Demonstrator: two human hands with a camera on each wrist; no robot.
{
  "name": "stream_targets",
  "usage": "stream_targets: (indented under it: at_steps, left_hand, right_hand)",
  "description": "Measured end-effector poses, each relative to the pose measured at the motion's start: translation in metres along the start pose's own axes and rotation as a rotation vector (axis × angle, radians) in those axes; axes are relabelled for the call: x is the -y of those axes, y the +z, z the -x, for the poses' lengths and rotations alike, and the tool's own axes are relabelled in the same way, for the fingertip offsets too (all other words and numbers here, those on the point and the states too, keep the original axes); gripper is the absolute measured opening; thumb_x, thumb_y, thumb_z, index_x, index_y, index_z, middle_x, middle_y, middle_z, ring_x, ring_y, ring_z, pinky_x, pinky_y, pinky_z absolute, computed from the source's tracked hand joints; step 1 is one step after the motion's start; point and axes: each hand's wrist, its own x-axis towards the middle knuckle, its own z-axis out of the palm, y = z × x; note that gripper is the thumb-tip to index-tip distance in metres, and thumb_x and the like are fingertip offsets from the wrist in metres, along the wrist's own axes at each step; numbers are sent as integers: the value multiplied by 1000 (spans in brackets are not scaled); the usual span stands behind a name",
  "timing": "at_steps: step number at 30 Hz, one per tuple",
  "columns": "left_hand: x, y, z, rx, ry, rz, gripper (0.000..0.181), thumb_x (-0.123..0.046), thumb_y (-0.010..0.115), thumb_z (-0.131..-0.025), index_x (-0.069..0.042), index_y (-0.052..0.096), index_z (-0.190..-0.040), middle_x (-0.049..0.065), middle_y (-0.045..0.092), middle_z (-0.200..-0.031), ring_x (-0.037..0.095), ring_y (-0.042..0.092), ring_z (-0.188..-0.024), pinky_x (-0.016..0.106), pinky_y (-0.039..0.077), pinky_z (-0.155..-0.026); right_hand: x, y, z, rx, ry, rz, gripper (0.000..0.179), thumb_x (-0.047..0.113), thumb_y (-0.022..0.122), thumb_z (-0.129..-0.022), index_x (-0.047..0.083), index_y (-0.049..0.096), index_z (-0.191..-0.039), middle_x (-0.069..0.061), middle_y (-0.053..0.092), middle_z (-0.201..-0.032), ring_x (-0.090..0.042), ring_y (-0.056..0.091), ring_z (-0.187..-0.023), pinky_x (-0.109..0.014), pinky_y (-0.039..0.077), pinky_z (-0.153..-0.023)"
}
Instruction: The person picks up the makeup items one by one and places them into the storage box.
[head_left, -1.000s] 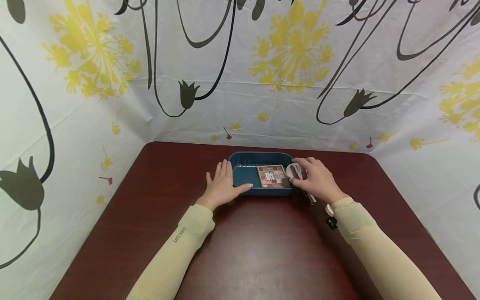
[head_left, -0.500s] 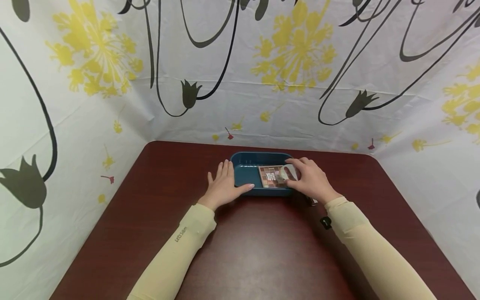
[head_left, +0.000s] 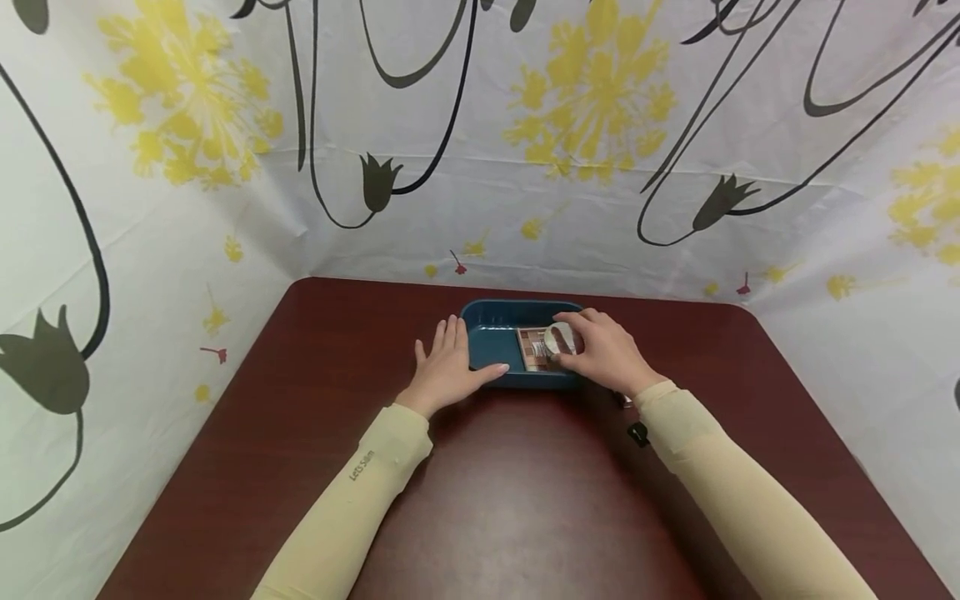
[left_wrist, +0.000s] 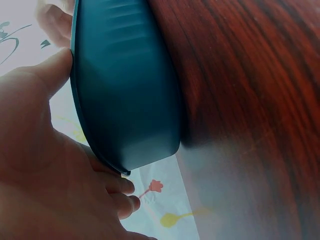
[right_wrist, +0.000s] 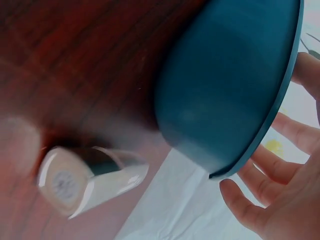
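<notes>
A blue tray sits near the back of the table. My left hand lies against the tray's left end, fingers straight, thumb over the near rim. The left wrist view shows that thumb right at the rim. Over the tray's right half, my right hand pinches a round, pale-rimmed compact with a dark reddish patch on its face. Below the compact lies a square makeup palette with brown and pink squares, partly covered by it. The compact is out of sight in the right wrist view.
On the table beside the tray's right end lies a small shiny tube with a pale label on its end, mostly hidden by the right hand from above. A white flowered cloth hangs behind the dark red table and along its sides.
My right hand has carried the compact leftward from the tray's right end to over the palette, covering more of it. The left hand stays put at the tray.
</notes>
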Motion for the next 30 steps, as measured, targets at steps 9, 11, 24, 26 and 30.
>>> stream_targets:
  at_steps: [9,11,24,26,30]
  left_hand:
    - [2,2,0,11,1,17,118,-81,52,-84,-5,6,-162,13,1,-169,32,-3,-154,68,0,-114]
    - [2,2,0,13,-1,5,118,-82,51,-84,-5,6,-162,12,0,-169,32,-4,-154,68,0,-114]
    - [0,0,-3,9,12,-15,120,-83,49,-83,-4,6,-162,13,2,-168,31,-4,-154,68,-2,-114]
    - [0,-1,-3,12,14,-12,119,-82,50,-84,-4,6,-162,13,2,-168,31,-5,-154,68,-2,-114]
    - [0,-3,-1,18,13,3,118,-80,52,-85,-3,6,-161,14,1,-168,32,-5,-154,68,-3,-113]
  right_hand:
    - [12,12,-23,63,-97,58,62,39,79,-86,17,59,-140,-11,61,-123,-27,59,-100,-51,53,-80]
    - [16,14,-29,77,-116,69,61,38,78,-87,17,59,-141,-11,61,-123,-28,59,-102,-51,53,-82]
    - [43,28,-59,160,-193,85,59,32,78,-87,17,60,-141,-11,62,-126,-29,60,-109,-51,52,-89]
    - [46,32,-61,171,-201,91,59,32,78,-87,18,60,-141,-10,61,-127,-29,60,-110,-51,52,-89]
    - [52,39,-66,208,-218,107,60,34,79,-88,18,59,-143,-9,61,-129,-28,59,-113,-50,52,-91]
